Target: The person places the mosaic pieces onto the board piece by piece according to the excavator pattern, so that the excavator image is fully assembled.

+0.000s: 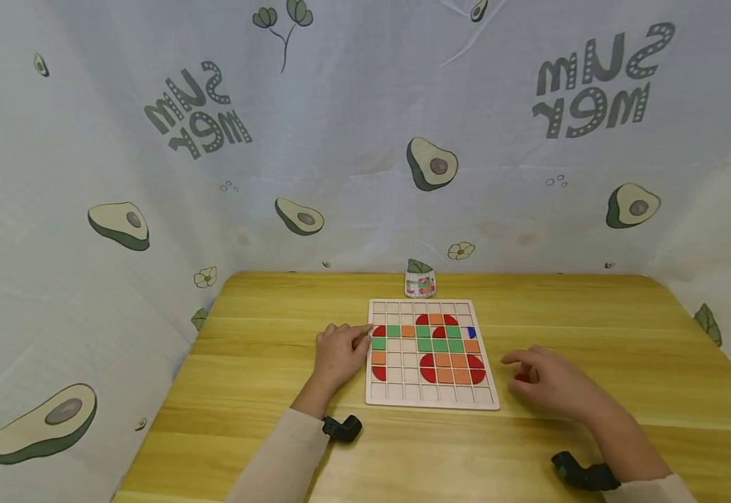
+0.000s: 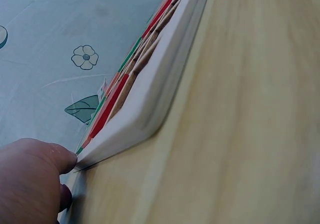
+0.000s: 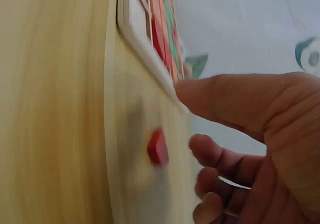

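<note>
A pale square board (image 1: 403,395) with a raised grid lies on the wooden table, its cells partly filled with red quarter-round, green and orange square pieces, and one small blue piece (image 1: 472,332). My left hand (image 1: 340,355) rests at the board's left edge. Its index finger reaches out to touch the rim; the other fingers are loosely bent. Off the board's right side, my right hand (image 1: 551,383) hovers with thumb and fingers apart and loosely curved. Near its fingers is a loose red piece (image 3: 158,147), not held, mostly hidden by the hand in the head view.
Behind the board stands a small card (image 1: 420,285) with a coloured grid pattern. The wooden table (image 1: 265,307) ends against a hanging cloth (image 1: 365,209) printed with avocados. Black wrist cameras (image 1: 342,428) sit on both wrists.
</note>
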{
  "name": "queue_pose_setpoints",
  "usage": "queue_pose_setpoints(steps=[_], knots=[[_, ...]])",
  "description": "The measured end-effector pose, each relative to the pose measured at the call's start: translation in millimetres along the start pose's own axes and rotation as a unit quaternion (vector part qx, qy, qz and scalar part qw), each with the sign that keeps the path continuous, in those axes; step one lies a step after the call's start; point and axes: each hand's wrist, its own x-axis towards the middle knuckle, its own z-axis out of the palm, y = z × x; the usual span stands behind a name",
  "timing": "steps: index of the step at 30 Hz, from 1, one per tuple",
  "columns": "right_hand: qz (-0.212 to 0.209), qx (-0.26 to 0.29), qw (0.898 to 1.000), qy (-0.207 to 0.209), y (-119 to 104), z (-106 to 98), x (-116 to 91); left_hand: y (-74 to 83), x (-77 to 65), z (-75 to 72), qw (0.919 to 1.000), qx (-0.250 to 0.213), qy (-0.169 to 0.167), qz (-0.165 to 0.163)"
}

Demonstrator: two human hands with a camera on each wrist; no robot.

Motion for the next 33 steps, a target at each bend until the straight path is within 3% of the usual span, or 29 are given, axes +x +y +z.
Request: queue_pose_setpoints(steps=[7,16,21,27,33], knots=[[-0.007,-0.013,1.0,-0.01,31,-5,-9,-1.4,0.1,-0.8,1.0,0.002,-0.001,-0.004],[0.012,-0.012,1.0,0.014,36,-2,-10,-3.2,0.2,2.2,1.0,0.003,-0.003,-0.001],[-0.005,-0.01,1.0,0.029,37,3,-11,-3.0,1.1,2.7,1.0,0.001,0.002,0.002],[-0.028,-0.033,0.997,0.063,28,10,-8,-3.1,1.0,2.6,1.0,0.005,0.0,0.001],[-0.037,-0.018,0.997,0.057,-2,12,-1,-2.8,0.9,2.2,1.0,0.003,-0.002,-0.001]])
